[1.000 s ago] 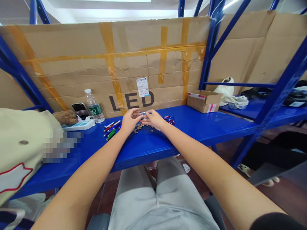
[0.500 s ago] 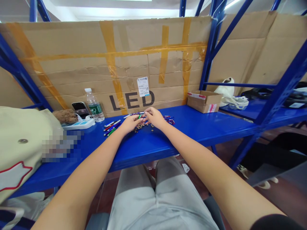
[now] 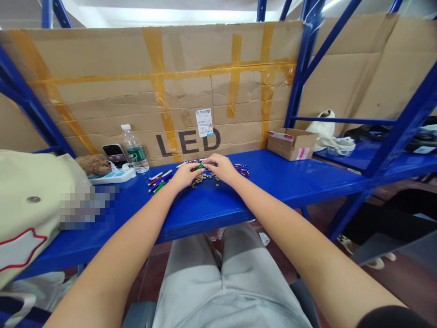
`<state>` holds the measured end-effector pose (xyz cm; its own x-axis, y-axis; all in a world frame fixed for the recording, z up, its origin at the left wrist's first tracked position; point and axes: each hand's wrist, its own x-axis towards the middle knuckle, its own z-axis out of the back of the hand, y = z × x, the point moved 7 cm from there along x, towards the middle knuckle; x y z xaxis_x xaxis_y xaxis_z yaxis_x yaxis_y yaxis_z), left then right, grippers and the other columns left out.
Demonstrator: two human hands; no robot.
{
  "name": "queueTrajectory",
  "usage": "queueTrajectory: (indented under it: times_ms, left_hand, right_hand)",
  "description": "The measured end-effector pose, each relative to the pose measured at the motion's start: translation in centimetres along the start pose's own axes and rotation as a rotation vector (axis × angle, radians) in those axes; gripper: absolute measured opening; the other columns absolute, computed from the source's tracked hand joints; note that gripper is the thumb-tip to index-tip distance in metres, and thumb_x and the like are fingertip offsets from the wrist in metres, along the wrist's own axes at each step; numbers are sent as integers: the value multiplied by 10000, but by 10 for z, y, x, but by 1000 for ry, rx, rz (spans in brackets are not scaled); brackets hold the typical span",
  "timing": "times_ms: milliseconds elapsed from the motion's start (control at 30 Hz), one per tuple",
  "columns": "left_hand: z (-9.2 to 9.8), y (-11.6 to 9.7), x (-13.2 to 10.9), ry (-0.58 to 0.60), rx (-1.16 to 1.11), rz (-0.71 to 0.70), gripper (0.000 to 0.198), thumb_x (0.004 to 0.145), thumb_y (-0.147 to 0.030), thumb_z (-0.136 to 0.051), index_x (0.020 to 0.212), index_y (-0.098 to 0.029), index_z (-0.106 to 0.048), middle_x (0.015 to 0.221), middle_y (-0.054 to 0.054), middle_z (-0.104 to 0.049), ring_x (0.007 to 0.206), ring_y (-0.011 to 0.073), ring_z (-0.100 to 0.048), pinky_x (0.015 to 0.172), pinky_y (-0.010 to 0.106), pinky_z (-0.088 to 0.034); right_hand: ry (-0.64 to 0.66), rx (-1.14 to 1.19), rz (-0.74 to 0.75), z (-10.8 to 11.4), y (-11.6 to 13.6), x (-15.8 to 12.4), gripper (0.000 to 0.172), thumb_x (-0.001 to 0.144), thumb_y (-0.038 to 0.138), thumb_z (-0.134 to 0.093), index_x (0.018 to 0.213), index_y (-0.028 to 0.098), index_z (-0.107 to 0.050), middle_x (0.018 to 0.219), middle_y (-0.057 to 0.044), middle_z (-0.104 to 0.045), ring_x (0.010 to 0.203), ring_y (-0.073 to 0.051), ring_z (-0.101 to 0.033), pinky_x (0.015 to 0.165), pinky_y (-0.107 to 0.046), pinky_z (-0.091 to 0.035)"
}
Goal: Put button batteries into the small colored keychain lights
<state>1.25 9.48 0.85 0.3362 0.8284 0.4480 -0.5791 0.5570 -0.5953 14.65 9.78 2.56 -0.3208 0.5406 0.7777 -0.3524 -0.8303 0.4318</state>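
My left hand (image 3: 185, 176) is closed, its fingertips pinching a small green tube-like piece (image 3: 200, 166) over the blue table. From the other side, the curled fingers of my right hand (image 3: 221, 167) close on the same piece; its far end is hidden by them. Several small, round, brownish discs (image 3: 206, 177) lie scattered just under and in front of both hands. Left of my left hand is a cluster of slim pen-like tubes (image 3: 160, 181) in blue, red, green and silver. Behind my right hand a pile of shiny blue, red and purple pieces (image 3: 242, 170) is partly covered.
A water bottle (image 3: 135, 150), phone (image 3: 115, 156) and white power strip (image 3: 114, 176) stand at the back left. A cream bag (image 3: 37, 182) covers the table's left end. An open cardboard box (image 3: 290, 143) sits at the back right, before a tall cardboard sheet (image 3: 112, 105).
My fingers have shifted slightly around the green piece, which now shows more plainly between them. My right hand's fingertips have moved a little to the left. The rest looks the same.
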Motion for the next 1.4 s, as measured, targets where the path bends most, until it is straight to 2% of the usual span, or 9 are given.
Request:
queueTrajectory:
  times_ms: [133, 300, 500, 700, 800, 900, 1133, 1267, 1400]
  left_hand:
    - [3, -2, 1, -25, 50, -52, 341, 799, -421, -574, 968, -156, -706, 800, 30, -684, 774, 197, -589, 737, 312, -460]
    - [12, -7, 2, -111, 69, -67, 292, 774, -337, -627, 1001, -170, -704, 1035, 74, -690, 978, 228, -603, 899, 340, -432]
    - [9, -6, -1, -83, -1, 5, 248, 822, -297, -573, 1003, -152, -660, 1003, 70, -696, 950, 216, -614, 885, 354, -451]
    - [10, -6, 1, -92, -7, -108, 215, 805, -258, -592, 979, -178, -689, 1193, 82, -593, 1118, 209, -536, 1009, 361, -385]
    - [16, -7, 1, -150, 89, -140, 283, 792, -273, -612, 1055, -209, -692, 1055, 65, -608, 1035, 195, -555, 982, 353, -402]
    - [17, -7, 1, -116, 114, -117, 331, 794, -308, -609, 1101, -209, -682, 931, 47, -637, 906, 184, -576, 873, 325, -450]
    - [20, 5, -1, -87, 178, 22, 385, 790, -417, -580, 1049, -153, -685, 789, 29, -666, 671, 166, -546, 655, 281, -429]
    - [22, 5, -1, -104, 237, 17, 347, 791, -406, -557, 996, -158, -689, 727, 12, -639, 642, 155, -517, 622, 268, -400]
    - [20, 2, 0, -83, 320, -2, 295, 775, -426, -573, 841, -162, -688, 635, 2, -585, 614, 156, -492, 590, 269, -379]
  right_hand:
    - [2, -37, 48, 0, 1, 0, 124, 786, 162, -617, 857, 167, -718, 845, -51, -690, 802, -148, -619, 748, -265, -463]
    - [-44, -16, -8, 8, 8, -1, 145, 787, 203, -603, 894, 154, -687, 857, -44, -684, 727, -133, -598, 687, -258, -463]
    - [-24, -25, -14, 12, 16, -2, 128, 789, 197, -574, 870, 155, -663, 862, -42, -673, 723, -131, -585, 696, -265, -458]
    - [45, -55, -33, 6, 8, -4, 131, 778, 153, -561, 870, 157, -653, 866, -34, -671, 732, -127, -586, 707, -257, -451]
    - [37, -86, -54, 6, 4, -4, 160, 787, 151, -548, 910, 157, -651, 870, -35, -669, 749, -132, -586, 710, -256, -447]
    - [83, -178, -62, 3, 0, -5, 144, 793, 155, -560, 895, 153, -661, 877, -49, -665, 791, -150, -584, 740, -267, -440]
    - [489, -404, -1, -29, 5, -16, 165, 819, 204, -596, 928, 210, -720, 985, -66, -661, 970, -199, -558, 877, -315, -392]
    - [524, -493, -36, -36, 7, -18, 199, 824, 303, -605, 987, 280, -719, 1081, -60, -623, 1055, -231, -521, 828, -319, -405]
    - [518, -553, -29, -40, 10, -17, 148, 813, 289, -615, 904, 280, -731, 1066, -62, -623, 1043, -243, -524, 772, -314, -412]
